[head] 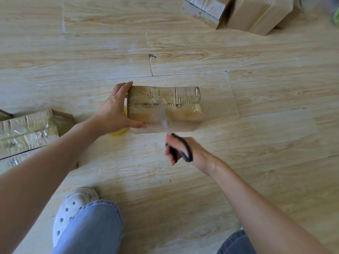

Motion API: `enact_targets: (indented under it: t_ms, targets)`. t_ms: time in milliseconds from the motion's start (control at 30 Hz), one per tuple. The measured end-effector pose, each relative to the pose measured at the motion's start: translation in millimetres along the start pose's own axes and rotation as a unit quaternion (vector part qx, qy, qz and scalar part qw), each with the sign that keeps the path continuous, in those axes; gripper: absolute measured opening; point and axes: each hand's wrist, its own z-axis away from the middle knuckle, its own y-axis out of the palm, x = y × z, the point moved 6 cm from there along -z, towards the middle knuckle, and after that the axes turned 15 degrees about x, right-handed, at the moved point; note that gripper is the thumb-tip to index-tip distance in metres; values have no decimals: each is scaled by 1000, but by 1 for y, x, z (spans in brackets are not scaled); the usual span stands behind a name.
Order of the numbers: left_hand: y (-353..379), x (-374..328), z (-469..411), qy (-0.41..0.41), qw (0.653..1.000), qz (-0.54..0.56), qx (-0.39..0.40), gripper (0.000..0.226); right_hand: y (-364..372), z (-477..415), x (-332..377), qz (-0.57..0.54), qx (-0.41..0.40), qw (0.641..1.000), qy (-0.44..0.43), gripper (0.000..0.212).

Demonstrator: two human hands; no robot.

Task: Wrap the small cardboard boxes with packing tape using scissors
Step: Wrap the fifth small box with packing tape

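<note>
On the left hand (115, 110) the fingers (124, 87) and thumb spread to clasp the end of the small cardboard box (183, 109) on the floor (256, 88); the right hand (185, 153) curls round the scissors (171, 136), blades blurred over the box's taped middle (open or closed, I can't tell). It looks like tape-trimming, so next comes a clean snip clear of the cardboard. One pair of scissors, one yellow tape roll (118, 133), one taped box (27, 131) at left, at least two more boxes (256, 13) beyond.

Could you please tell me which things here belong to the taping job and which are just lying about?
In use: box held by the left hand; scissors in the right hand; yellow tape roll partly hidden under the left hand.
Lying about: taped boxes at the left edge; pile of boxes at the top right.
</note>
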Motion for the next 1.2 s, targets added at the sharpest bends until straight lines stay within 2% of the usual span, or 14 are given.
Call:
enact_targets:
  t_ms: [67, 133, 200, 267, 333, 400, 467, 500, 567, 700, 800, 900, 1200]
  targets:
    - [1, -2, -1, 2, 1000, 7, 4, 141, 21, -10, -4, -30, 45, 999, -6, 55]
    - [2, -2, -1, 10, 1000, 20, 17, 143, 28, -15, -13, -45, 26, 999, -8, 45]
    - [3, 1, 0, 13, 998, 41, 38, 145, 27, -14, -26, -6, 8, 1000, 19, 39]
    - [6, 5, 3, 12, 996, 60, 66, 145, 20, -9, -40, 44, -22, 998, 42, 43]
    - [8, 7, 5, 14, 993, 69, 91, 142, 13, -5, -49, 146, -60, 986, 50, 46]
    - [9, 10, 6, 15, 991, 80, 107, 138, 6, -3, -54, 315, -102, 943, 48, 48]
    - [8, 12, 6, 21, 990, 82, 116, 134, 4, -5, -57, 458, -124, 879, 45, 43]
    - [8, 14, 5, 21, 989, 79, 120, 132, 2, -7, -61, 505, -124, 852, 58, 42]
    - [9, 16, 4, 17, 987, 84, 133, 123, -1, -11, -71, 549, -114, 822, 99, 46]
    - [14, 15, 1, 11, 976, 172, 136, 108, -4, -16, -79, 570, -114, 804, 126, 47]
    - [15, 18, -3, -14, 959, 271, 85, 103, -3, -17, -80, 564, -116, 809, 120, 47]
    - [21, 23, -5, -31, 963, 263, 57, 93, -5, -17, -80, 555, -129, 814, 114, 46]
    - [28, 25, -9, -32, 955, 292, 34, 89, -11, -20, -81, 564, -164, 798, 137, 29]
